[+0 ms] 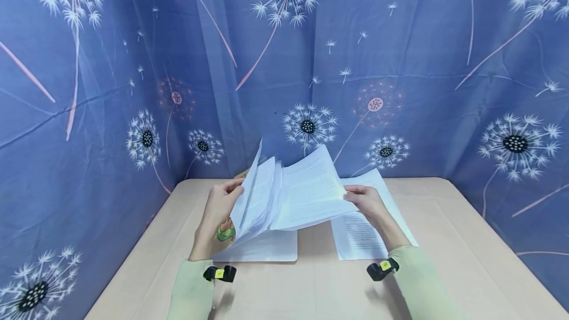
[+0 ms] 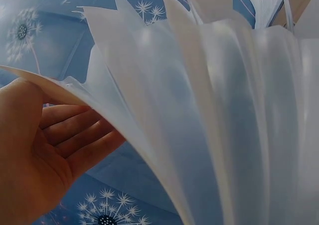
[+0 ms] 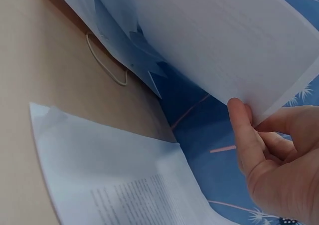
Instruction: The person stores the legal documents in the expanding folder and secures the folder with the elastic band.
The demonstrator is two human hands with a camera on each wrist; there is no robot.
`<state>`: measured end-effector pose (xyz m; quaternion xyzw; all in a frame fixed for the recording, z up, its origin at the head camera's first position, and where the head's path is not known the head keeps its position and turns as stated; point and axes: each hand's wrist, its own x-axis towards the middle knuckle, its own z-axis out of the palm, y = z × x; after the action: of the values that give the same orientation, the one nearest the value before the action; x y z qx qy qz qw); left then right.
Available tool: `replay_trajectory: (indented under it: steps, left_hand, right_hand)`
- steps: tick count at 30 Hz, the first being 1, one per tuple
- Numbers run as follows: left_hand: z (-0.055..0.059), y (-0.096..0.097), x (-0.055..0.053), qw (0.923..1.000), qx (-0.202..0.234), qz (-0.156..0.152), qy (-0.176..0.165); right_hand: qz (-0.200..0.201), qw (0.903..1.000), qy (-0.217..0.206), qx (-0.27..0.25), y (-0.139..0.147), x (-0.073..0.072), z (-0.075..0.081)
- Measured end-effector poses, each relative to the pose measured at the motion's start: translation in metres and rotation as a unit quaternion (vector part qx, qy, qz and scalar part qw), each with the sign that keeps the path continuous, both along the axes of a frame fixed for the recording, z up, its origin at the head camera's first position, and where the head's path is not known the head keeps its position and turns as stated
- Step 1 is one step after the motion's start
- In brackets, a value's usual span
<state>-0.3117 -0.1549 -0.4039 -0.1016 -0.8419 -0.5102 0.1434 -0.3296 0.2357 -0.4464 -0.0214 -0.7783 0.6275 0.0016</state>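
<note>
A folder [image 1: 275, 248] with several fanned translucent pages [image 2: 214, 125] stands partly spread on the table. My left hand [image 1: 220, 206] holds its outer cover at the left edge, thumb on the inner side and fingers behind. A bit of green and orange picture shows on the cover beside the wrist. With thumb and fingers, my right hand [image 1: 366, 201] pinches the right corner of printed paper [image 1: 311, 181]. That paper is raised and slants toward the folder, its left end overlapping the pages. In the right wrist view the pinched corner [image 3: 269, 105] is clear of the table.
Another printed sheet [image 1: 364, 241] lies on the table [image 1: 320, 280] under my right forearm, its far end against the curtain. A thin cord loop [image 3: 107, 68] lies by the folder. Blue dandelion-patterned curtain [image 1: 311, 88] closes in the back and both sides.
</note>
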Motion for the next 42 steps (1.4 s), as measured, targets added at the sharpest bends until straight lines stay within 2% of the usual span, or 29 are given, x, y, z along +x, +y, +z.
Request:
replay_trajectory:
  steps: [5, 8, 12, 18, 21, 31, 42]
  left_hand:
    - [0.017, 0.007, 0.017, 1.0000, 0.003, -0.005, -0.004]
    - [0.022, 0.008, 0.022, 0.9999, 0.002, -0.008, -0.005]
    - [0.018, 0.006, 0.017, 0.9999, 0.003, -0.008, -0.007]
    - [-0.002, -0.001, -0.002, 1.0000, -0.001, -0.002, -0.004]
    - [-0.006, -0.004, -0.006, 1.0000, -0.002, -0.005, 0.001]
    - [-0.005, -0.003, -0.005, 0.9999, -0.003, -0.006, 0.013]
    - [-0.006, -0.002, -0.005, 0.9998, -0.006, -0.008, 0.018]
  right_hand:
    - [-0.003, 0.9999, -0.003, -0.014, -0.007, -0.002, -0.004]
    - [0.000, 0.9996, -0.001, -0.028, -0.012, -0.001, -0.005]
    - [0.004, 0.9991, -0.001, -0.041, -0.022, 0.001, -0.007]
    - [0.017, 0.9979, 0.003, -0.063, -0.037, 0.001, -0.014]
    - [0.018, 0.9977, 0.005, -0.065, -0.044, 0.001, -0.016]
    - [0.017, 0.9970, 0.000, -0.076, -0.067, -0.002, -0.021]
    - [0.055, 0.9933, 0.021, -0.099, -0.090, 0.000, -0.026]
